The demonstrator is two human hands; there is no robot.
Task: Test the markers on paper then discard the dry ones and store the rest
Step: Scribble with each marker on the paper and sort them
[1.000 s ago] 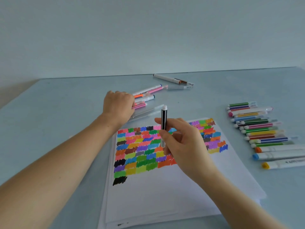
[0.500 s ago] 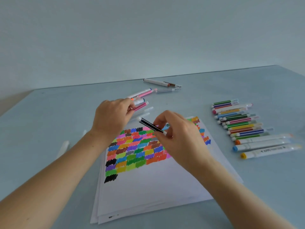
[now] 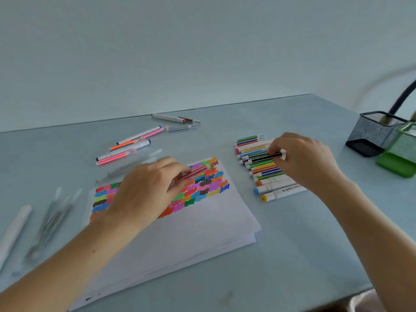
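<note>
White paper [image 3: 202,224] covered with coloured test patches lies in the middle of the table. My right hand [image 3: 304,161] pinches a black striped marker [image 3: 265,156] and holds it over the row of markers [image 3: 263,170] lined up to the right of the paper. My left hand [image 3: 146,190] hovers over the paper and grips a red-pink striped marker [image 3: 193,173]. More markers [image 3: 132,145] lie scattered beyond the paper at the back left.
A black mesh holder [image 3: 373,134] and a green container [image 3: 400,158] stand at the right edge of the table. Clear caps and a white marker [image 3: 13,228] lie blurred at the left. Two more pens [image 3: 175,119] rest near the far table edge.
My right hand carried the black marker from above the paper over to the row on the right. My left hand left the scattered pile holding a red-pink marker. The view swung right.
</note>
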